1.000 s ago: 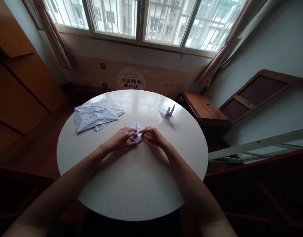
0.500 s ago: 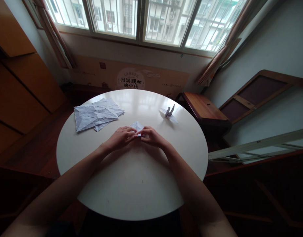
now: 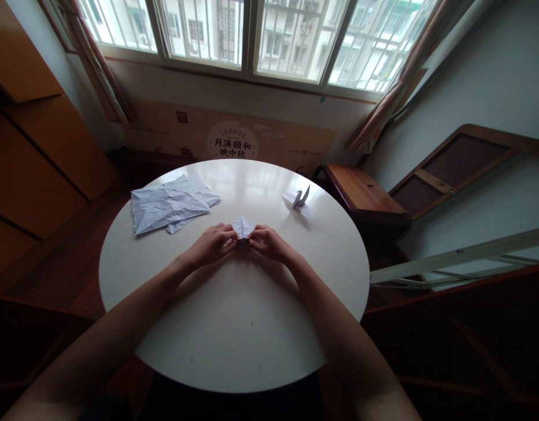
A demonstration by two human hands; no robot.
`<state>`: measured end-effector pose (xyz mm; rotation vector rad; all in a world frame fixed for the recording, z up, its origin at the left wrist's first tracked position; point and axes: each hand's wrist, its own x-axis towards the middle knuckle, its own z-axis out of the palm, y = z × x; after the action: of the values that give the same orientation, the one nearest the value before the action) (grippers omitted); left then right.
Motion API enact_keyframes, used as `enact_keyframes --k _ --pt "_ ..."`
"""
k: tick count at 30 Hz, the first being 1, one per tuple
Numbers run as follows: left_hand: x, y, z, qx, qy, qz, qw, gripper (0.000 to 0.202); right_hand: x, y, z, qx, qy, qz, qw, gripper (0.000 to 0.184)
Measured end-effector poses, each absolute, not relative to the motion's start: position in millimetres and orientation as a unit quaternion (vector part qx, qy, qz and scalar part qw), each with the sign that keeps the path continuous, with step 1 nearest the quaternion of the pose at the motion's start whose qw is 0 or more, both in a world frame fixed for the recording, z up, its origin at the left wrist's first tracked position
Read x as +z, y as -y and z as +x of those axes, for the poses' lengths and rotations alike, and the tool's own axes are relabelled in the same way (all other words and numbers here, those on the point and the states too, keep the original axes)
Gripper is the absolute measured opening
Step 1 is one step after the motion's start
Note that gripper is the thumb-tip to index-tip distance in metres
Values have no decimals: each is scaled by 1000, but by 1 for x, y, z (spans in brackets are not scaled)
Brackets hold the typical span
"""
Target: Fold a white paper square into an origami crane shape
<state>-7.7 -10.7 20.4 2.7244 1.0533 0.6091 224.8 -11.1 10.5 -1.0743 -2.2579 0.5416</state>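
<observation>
A small folded piece of white paper [image 3: 243, 227] rests between my two hands near the middle of the round white table [image 3: 234, 327]. My left hand [image 3: 217, 241] pinches its left side, fingers closed. On the opposite side my right hand [image 3: 267, 241] grips the right edge between thumb and fingertips. The paper's pointed top shows above the fingers, with a crease down its middle. Parts of its lower corners are hidden by the fingertips.
A folded paper crane [image 3: 300, 200] stands at the table's far right. Several creased paper sheets [image 3: 170, 204] lie stacked at the far left. Past the table's right edge is a wooden stool-like piece [image 3: 366, 187]. Windows [image 3: 217, 35] are beyond.
My hands have drawn slightly apart, the left one shifting left. More of the folded paper shows between them. The crane and the sheets have stayed in place.
</observation>
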Motion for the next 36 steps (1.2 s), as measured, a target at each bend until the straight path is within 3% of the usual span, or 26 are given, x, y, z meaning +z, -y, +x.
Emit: enact_keyframes --k 36 --pt "23 11 -13 197 -297 929 102 19 11 12 222 191 841 -437 254 10"
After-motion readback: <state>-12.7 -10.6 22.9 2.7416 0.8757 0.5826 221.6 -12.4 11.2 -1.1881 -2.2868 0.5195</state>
